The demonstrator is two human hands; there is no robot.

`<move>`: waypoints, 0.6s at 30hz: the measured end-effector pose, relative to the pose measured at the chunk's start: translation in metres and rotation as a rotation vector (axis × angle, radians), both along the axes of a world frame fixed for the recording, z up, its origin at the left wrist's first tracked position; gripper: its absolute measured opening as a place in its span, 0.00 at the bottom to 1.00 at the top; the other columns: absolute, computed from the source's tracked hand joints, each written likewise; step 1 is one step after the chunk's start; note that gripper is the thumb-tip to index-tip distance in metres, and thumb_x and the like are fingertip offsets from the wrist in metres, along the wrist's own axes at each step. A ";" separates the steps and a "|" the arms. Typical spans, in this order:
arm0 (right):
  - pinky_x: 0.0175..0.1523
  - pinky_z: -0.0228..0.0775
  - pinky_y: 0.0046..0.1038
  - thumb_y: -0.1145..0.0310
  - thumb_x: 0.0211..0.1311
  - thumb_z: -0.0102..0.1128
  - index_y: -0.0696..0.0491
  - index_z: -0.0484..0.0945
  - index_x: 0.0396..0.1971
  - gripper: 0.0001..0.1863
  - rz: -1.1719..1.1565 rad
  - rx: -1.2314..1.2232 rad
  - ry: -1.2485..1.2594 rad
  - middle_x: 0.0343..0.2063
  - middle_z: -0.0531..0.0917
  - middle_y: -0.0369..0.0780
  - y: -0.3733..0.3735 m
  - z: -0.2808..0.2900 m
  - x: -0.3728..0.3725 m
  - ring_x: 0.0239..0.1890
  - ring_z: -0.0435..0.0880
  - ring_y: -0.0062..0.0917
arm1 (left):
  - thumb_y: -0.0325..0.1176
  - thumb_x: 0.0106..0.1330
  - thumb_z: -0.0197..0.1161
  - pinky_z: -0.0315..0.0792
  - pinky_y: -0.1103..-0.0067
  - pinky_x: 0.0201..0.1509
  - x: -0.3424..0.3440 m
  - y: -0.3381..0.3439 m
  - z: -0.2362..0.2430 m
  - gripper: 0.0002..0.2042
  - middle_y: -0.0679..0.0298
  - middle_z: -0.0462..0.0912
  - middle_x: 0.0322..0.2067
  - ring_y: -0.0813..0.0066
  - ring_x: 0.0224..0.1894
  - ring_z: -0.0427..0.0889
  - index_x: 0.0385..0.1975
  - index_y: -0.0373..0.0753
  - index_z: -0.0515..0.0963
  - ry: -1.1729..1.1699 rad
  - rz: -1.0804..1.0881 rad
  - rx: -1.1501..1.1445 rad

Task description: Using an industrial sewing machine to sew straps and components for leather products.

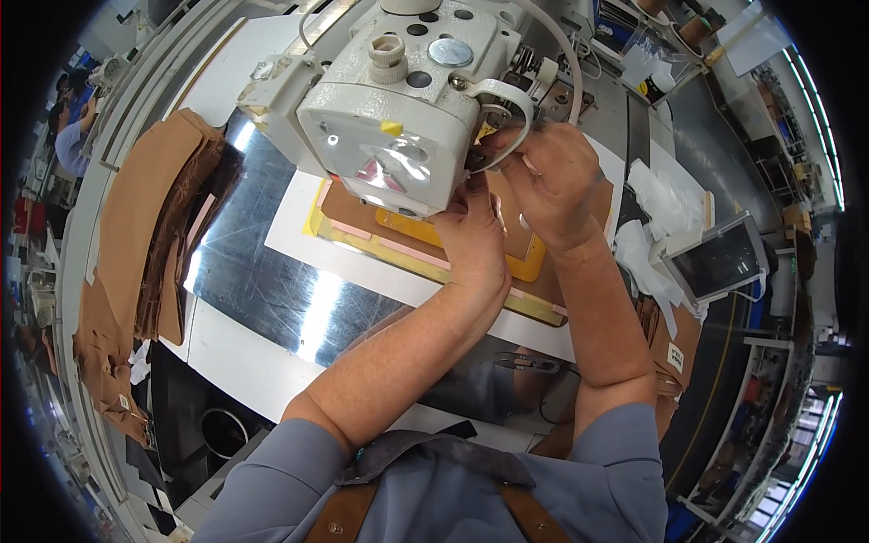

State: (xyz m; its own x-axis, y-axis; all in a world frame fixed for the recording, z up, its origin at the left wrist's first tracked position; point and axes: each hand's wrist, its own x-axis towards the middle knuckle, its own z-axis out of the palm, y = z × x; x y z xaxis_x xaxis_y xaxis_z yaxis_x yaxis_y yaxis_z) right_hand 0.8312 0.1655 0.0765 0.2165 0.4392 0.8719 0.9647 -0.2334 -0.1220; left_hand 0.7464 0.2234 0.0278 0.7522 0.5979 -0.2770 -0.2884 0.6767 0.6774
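A pale grey industrial sewing machine head (389, 118) fills the upper middle. My right hand (557, 181) is at its right side by the curved white guard (518, 104), fingers bent and pinched near the needle area. From below, my left hand (472, 237) reaches up to the same spot, thumb and fingers drawn together. The fingertips of both are partly hidden, and whatever they hold is too small to make out. Under them lies a brown panel (358, 210) with a yellow frame (529, 268) on it, over a white sheet (290, 222).
A stack of brown cut pieces (149, 199) lies at the left beside the shiny metal plate (244, 271). Thread snips (527, 362) rest near my right forearm. On the right stand a tilted dark screen (717, 262) and crumpled white material (665, 204).
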 end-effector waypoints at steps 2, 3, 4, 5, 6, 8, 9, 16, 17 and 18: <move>0.29 0.66 0.29 0.71 0.41 0.75 0.51 0.83 0.26 0.10 -0.014 0.006 0.013 0.24 0.84 0.33 0.000 -0.001 -0.001 0.22 0.80 0.27 | 0.46 0.74 0.60 0.56 0.86 0.17 0.001 -0.002 0.000 0.14 0.73 0.68 0.21 0.88 0.20 0.65 0.38 0.41 0.71 0.027 -0.032 0.015; 0.29 0.66 0.29 0.71 0.41 0.75 0.51 0.83 0.26 0.10 -0.015 0.008 0.014 0.24 0.84 0.33 -0.001 -0.002 -0.001 0.22 0.80 0.27 | 0.46 0.74 0.60 0.56 0.86 0.17 0.002 -0.003 0.000 0.14 0.73 0.68 0.21 0.88 0.20 0.65 0.38 0.41 0.71 0.028 -0.033 0.017; 0.29 0.66 0.29 0.71 0.41 0.75 0.51 0.83 0.26 0.10 -0.022 -0.011 0.022 0.24 0.84 0.33 -0.002 -0.002 -0.001 0.22 0.80 0.27 | 0.53 0.72 0.59 0.56 0.85 0.18 0.002 -0.004 0.004 0.18 0.73 0.66 0.20 0.87 0.18 0.62 0.34 0.43 0.69 0.053 -0.045 0.041; 0.29 0.66 0.28 0.71 0.42 0.75 0.51 0.83 0.26 0.10 -0.030 -0.029 0.029 0.24 0.84 0.33 -0.003 -0.002 -0.001 0.22 0.80 0.27 | 0.60 0.70 0.58 0.56 0.83 0.18 0.003 -0.005 0.007 0.23 0.73 0.64 0.18 0.86 0.15 0.60 0.30 0.45 0.67 0.078 -0.058 0.065; 0.29 0.66 0.28 0.71 0.42 0.75 0.51 0.83 0.26 0.10 -0.033 -0.027 0.030 0.24 0.84 0.33 -0.003 -0.002 -0.001 0.22 0.80 0.27 | 0.60 0.70 0.58 0.56 0.83 0.18 0.002 -0.004 0.005 0.23 0.73 0.64 0.18 0.86 0.15 0.60 0.30 0.45 0.67 0.079 -0.062 0.068; 0.29 0.66 0.28 0.71 0.42 0.75 0.50 0.83 0.26 0.09 -0.032 -0.012 0.012 0.23 0.84 0.32 -0.002 -0.001 -0.001 0.22 0.80 0.26 | 0.55 0.73 0.58 0.54 0.85 0.15 0.001 0.000 0.002 0.20 0.73 0.65 0.17 0.88 0.15 0.60 0.30 0.44 0.67 0.106 -0.140 -0.025; 0.29 0.66 0.28 0.71 0.42 0.75 0.50 0.83 0.26 0.09 -0.040 -0.011 0.013 0.23 0.84 0.32 -0.004 -0.001 -0.002 0.22 0.80 0.26 | 0.55 0.73 0.58 0.54 0.85 0.15 0.000 0.001 0.001 0.20 0.73 0.65 0.17 0.88 0.15 0.60 0.30 0.44 0.67 0.106 -0.147 -0.023; 0.29 0.66 0.28 0.71 0.42 0.74 0.49 0.82 0.25 0.09 -0.013 -0.003 0.017 0.21 0.82 0.31 -0.002 0.001 -0.003 0.21 0.79 0.26 | 0.70 0.62 0.61 0.49 0.82 0.19 -0.002 0.007 0.001 0.29 0.75 0.59 0.17 0.85 0.15 0.54 0.21 0.51 0.61 0.112 -0.176 0.017; 0.29 0.66 0.28 0.71 0.42 0.75 0.49 0.82 0.25 0.09 -0.005 -0.004 0.036 0.21 0.82 0.31 -0.002 0.000 -0.002 0.20 0.79 0.26 | 0.70 0.61 0.61 0.48 0.82 0.19 -0.001 0.005 0.001 0.29 0.75 0.58 0.17 0.85 0.15 0.54 0.21 0.51 0.61 0.110 -0.189 -0.004; 0.29 0.66 0.28 0.71 0.42 0.75 0.49 0.82 0.25 0.09 -0.008 -0.004 0.034 0.21 0.82 0.31 -0.002 -0.001 -0.001 0.20 0.79 0.26 | 0.70 0.61 0.61 0.48 0.82 0.19 -0.001 0.003 0.002 0.29 0.75 0.58 0.17 0.85 0.15 0.54 0.21 0.51 0.61 0.109 -0.192 -0.004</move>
